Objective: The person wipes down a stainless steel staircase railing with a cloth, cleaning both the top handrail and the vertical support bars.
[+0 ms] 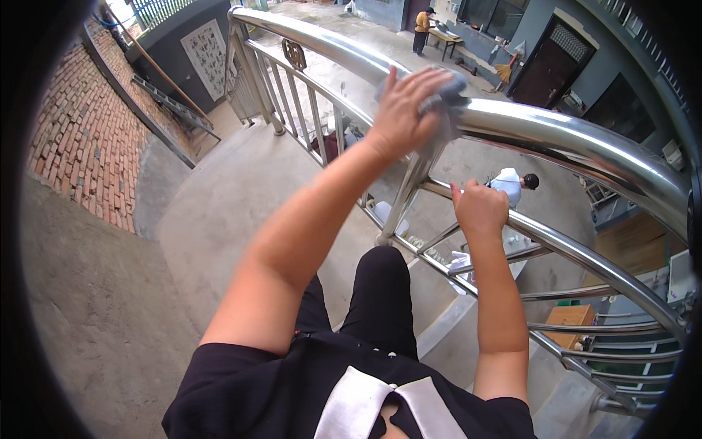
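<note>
My left hand (403, 115) lies over a grey-blue cloth (454, 86), its fingers stretched across it and its thumb at the cloth's near side. The cloth is blurred and is draped over the thick, shiny metal handrail (548, 122) where the rail bends above a post. Lower down, my right hand (481, 208) is wrapped around the thinner metal rail (576, 243) of the same balustrade. A metal post (405, 200) stands between the two rails, just left of my right hand. The underside of the cloth is hidden by my palm.
Concrete stairs (455, 324) run down at the right, beside a concrete landing (230, 192). A brick wall (90, 126) rises at the left, near a ladder (175, 107). In the courtyard below are a person in white (507, 184) and another by a table (445, 36).
</note>
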`<move>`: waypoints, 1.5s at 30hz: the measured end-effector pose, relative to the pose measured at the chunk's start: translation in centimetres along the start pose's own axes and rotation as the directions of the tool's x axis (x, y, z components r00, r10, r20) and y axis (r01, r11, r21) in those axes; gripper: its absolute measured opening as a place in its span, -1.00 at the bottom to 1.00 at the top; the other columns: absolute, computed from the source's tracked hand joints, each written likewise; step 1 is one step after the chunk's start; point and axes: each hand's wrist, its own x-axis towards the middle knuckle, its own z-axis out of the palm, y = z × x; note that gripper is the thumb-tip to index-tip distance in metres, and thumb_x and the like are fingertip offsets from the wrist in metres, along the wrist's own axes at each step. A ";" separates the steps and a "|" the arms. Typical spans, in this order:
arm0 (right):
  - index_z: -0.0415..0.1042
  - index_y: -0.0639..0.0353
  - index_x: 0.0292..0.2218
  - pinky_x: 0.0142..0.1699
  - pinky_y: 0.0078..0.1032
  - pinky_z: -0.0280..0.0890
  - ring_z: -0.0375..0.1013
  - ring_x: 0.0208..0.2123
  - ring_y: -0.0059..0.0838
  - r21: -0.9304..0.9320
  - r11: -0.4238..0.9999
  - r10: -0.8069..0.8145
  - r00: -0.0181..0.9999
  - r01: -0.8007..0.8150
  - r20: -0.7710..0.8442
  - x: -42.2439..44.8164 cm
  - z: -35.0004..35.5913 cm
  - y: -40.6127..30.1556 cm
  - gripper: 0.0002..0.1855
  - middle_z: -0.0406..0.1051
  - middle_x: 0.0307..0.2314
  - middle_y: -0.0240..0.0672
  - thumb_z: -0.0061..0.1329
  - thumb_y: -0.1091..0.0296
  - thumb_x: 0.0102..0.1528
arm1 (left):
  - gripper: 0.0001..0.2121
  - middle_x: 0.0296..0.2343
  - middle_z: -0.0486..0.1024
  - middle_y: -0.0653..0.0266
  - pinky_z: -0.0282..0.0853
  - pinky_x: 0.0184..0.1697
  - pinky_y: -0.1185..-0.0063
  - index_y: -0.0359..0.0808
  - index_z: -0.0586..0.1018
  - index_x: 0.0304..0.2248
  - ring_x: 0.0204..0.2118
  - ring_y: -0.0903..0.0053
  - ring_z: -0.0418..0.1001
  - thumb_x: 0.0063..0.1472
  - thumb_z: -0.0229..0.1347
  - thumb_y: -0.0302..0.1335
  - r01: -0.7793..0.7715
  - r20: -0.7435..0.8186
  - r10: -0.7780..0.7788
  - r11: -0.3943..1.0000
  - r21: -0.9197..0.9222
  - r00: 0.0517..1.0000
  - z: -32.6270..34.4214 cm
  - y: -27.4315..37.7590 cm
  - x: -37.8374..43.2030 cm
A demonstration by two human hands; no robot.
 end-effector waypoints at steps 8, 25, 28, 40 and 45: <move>0.44 0.10 -0.55 -0.40 -0.44 0.18 0.42 -0.67 -0.41 -0.023 1.000 0.011 0.995 -0.013 -0.095 0.3 1.0 -0.4 -0.55 0.42 -0.72 -0.38 -0.15 -0.12 0.05 | -0.52 0.08 0.21 0.45 -0.45 0.25 0.18 0.03 0.35 0.03 0.23 0.35 -0.06 0.13 -0.35 -0.21 0.391 -0.026 -0.412 0.839 0.378 0.911 -3.8 -8.9 3.2; 0.43 0.06 -0.57 -0.38 -0.40 0.19 0.43 -0.62 -0.35 0.077 0.997 0.025 0.985 -0.012 -0.172 0.4 1.2 -0.6 -0.69 0.43 -0.70 -0.36 -0.05 0.02 0.00 | -0.54 -0.04 0.35 0.13 -0.15 0.21 0.23 -0.17 0.35 0.00 0.07 0.25 0.22 0.06 -0.10 -0.31 -0.028 -0.112 0.006 0.980 -0.196 0.994 2.4 8.7 2.2; 0.43 0.06 -0.57 -0.39 -0.42 0.19 0.43 -0.63 -0.38 0.023 1.000 0.021 0.992 -0.019 -0.122 0.1 0.8 -0.4 -0.64 0.43 -0.71 -0.38 -0.10 -0.02 0.03 | -0.57 -0.06 0.36 0.16 -0.21 0.22 0.21 -0.19 0.39 -0.07 0.09 0.28 0.21 0.03 -0.08 -0.29 0.082 -0.042 -0.085 0.994 -0.077 0.995 1.6 4.5 0.6; 0.42 0.07 -0.57 -0.39 -0.41 0.17 0.43 -0.65 -0.40 0.034 0.998 0.049 0.995 -0.046 -0.089 0.7 1.3 -1.2 -0.61 0.42 -0.72 -0.39 -0.17 -0.03 0.06 | -0.50 0.11 0.11 0.09 -0.18 0.23 0.38 -0.22 0.23 0.09 0.19 0.17 -0.03 0.10 -0.14 -0.48 0.341 -0.353 -0.321 0.940 -0.005 0.879 2.7 -0.6 -3.6; 0.42 0.05 -0.58 -0.41 -0.42 0.16 0.43 -0.66 -0.41 0.067 0.997 0.053 0.994 -0.047 -0.100 0.7 2.0 -0.6 -0.64 0.41 -0.74 -0.40 -0.17 0.00 0.06 | -0.47 0.10 0.08 -0.06 -0.23 0.24 0.32 -0.41 0.17 0.09 0.21 0.01 -0.14 0.07 -0.16 -0.53 0.245 -0.216 -0.254 0.967 -0.065 0.943 4.4 7.5 -5.5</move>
